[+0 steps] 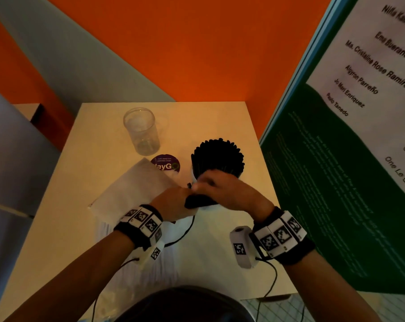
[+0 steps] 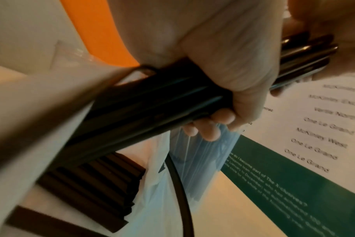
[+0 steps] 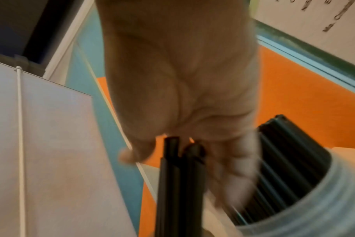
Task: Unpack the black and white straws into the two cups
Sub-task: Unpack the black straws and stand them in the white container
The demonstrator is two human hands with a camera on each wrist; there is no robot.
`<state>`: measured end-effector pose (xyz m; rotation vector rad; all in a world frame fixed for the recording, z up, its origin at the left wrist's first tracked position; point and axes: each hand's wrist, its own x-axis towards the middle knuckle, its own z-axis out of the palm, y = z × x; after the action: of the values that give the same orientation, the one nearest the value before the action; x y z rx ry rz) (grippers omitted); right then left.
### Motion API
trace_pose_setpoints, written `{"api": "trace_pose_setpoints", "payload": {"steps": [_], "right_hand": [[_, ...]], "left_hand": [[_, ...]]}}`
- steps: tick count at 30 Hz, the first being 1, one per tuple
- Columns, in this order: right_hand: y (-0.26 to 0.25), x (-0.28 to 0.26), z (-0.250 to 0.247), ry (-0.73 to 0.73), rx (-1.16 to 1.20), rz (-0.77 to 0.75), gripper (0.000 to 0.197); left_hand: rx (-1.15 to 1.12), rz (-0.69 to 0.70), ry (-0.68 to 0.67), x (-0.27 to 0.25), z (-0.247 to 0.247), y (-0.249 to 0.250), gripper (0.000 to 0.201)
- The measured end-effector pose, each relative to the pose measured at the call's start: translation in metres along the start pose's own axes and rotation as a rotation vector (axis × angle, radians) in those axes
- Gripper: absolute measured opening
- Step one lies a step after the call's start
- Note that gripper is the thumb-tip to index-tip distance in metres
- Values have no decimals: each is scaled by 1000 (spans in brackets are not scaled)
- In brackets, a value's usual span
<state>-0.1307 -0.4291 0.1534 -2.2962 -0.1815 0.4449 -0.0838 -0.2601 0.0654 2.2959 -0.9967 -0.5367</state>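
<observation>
The wall poster (image 1: 359,112) reads "One Le Grand", "McKinley West".

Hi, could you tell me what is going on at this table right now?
A person is unpacking straws into cups. The left hand grips a bundle of black straws, and the right hand pinches some of them. One cup already bristles with black straws, while the clear cup further back holds none. A pack of white straws lies on the table, not yet unpacked.
</observation>
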Motion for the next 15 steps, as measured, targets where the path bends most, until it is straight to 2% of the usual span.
{"api": "trace_pose_setpoints", "payload": {"steps": [2, 3, 5, 8, 9, 11, 12, 14, 15], "right_hand": [[0, -4, 3, 306, 165, -210, 26], [-1, -6, 7, 384, 193, -303, 23], [-2, -6, 19, 400, 163, -394, 21], [-4, -2, 31, 400, 197, -408, 26], [-4, -2, 32, 421, 282, -417, 31], [-5, -6, 32, 483, 597, -406, 43], [-5, -8, 34, 520, 741, -402, 45], [-9, -8, 41, 577, 867, -397, 42], [-11, -7, 45, 586, 871, -400, 41]], "left_hand": [[-88, -9, 43, 2, -1, -1, 9], [-144, -8, 48, 3, -3, 1, 8], [-250, 22, 63, 4, -4, 6, 19], [-313, 67, 106, 4, -3, 12, 32], [-316, 60, 103, 4, -4, 12, 29], [-344, 5, 102, 5, -6, 14, 22], [-391, -35, 116, 5, -8, 18, 26], [-487, -85, 133, 9, -10, 21, 31], [-443, -98, 144, 11, -11, 23, 28]]}}
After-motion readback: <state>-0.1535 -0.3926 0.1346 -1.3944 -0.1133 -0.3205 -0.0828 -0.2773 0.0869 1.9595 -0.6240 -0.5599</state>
